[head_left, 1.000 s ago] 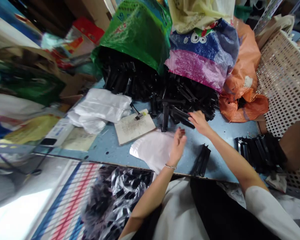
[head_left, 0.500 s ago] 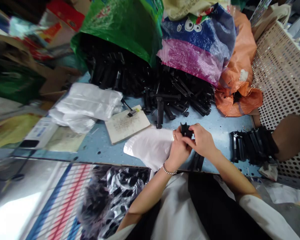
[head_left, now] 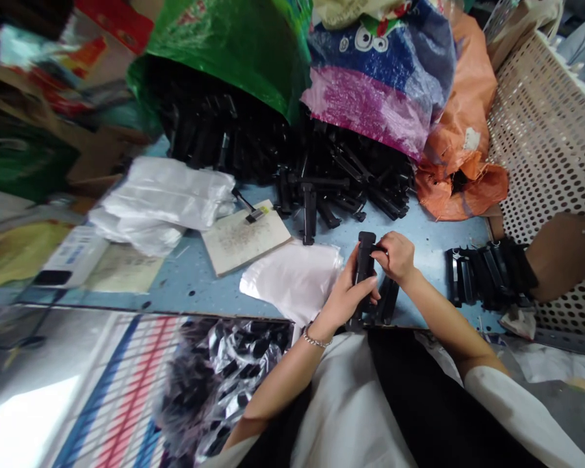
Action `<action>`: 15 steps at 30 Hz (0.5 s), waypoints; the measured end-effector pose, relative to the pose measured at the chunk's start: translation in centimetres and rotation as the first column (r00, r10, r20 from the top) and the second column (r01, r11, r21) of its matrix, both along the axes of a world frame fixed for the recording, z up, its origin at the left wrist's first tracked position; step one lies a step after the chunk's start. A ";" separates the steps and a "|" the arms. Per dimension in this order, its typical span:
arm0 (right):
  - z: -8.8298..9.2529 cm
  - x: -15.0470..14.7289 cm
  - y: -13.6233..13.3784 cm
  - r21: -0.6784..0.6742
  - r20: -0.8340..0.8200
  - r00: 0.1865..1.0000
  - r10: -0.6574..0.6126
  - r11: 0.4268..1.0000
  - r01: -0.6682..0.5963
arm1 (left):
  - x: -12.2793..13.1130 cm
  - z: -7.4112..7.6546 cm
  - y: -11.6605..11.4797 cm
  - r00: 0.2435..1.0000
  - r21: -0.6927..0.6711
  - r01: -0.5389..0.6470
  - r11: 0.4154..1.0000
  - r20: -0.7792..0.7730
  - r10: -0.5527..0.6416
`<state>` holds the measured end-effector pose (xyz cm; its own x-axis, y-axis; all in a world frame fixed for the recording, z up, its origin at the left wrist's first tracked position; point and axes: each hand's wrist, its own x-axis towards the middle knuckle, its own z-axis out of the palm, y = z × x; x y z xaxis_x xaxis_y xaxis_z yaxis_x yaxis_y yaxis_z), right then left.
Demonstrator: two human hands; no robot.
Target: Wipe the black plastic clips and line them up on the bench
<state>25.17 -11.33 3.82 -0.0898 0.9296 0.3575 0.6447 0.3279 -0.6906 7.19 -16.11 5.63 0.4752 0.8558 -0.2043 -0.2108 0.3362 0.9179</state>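
Note:
A long black plastic part (head_left: 366, 246) stands nearly upright over the near edge of the bench. My left hand (head_left: 350, 290) is closed around its lower length, with the thumb across the front. Beside its upper end, my right hand (head_left: 396, 256) is curled shut, thumb and forefinger pinching at the part's right side. What exactly lies between those fingertips is too small to make out. Below my hands more black parts (head_left: 387, 300) lie at the bench edge, partly hidden. White plastic bags (head_left: 292, 276) lie flat just left of my left hand.
Black parts (head_left: 341, 172) spill from a green bag (head_left: 229, 52) and a blue-pink bag (head_left: 370, 97) at the back. A row of black parts (head_left: 487, 273) lies right, near a perforated basket (head_left: 541, 123). Left are a board (head_left: 244, 240) and stacked white bags (head_left: 166, 195).
The black part has turned from end-on to lengthwise in my left hand. My right hand has moved from around its end to its upper right side. The view has shifted slightly.

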 end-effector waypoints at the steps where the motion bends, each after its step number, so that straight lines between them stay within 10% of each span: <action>1: -0.3 -0.1 0.1 0.018 -0.016 1.000 -0.024 1.000 0.024 | 0.3 0.0 -0.2 1.000 0.003 -0.010 1.000 -0.005 0.010; 5: -0.9 -1.5 -0.3 -0.120 -0.228 0.963 -0.140 0.986 0.115 | 1.2 -0.7 -0.4 0.993 0.042 -0.069 0.997 -0.089 0.073; 9: 0.2 -1.9 -1.9 -0.451 -0.447 0.885 -0.132 0.888 -0.095 | 0.7 -1.4 0.7 0.979 0.079 -0.151 0.985 -0.128 0.160; 15: 1.2 -1.7 -6.3 -0.321 -0.077 0.987 0.138 0.934 -0.156 | -0.2 -2.0 2.0 0.944 0.074 -0.286 0.955 -0.147 0.294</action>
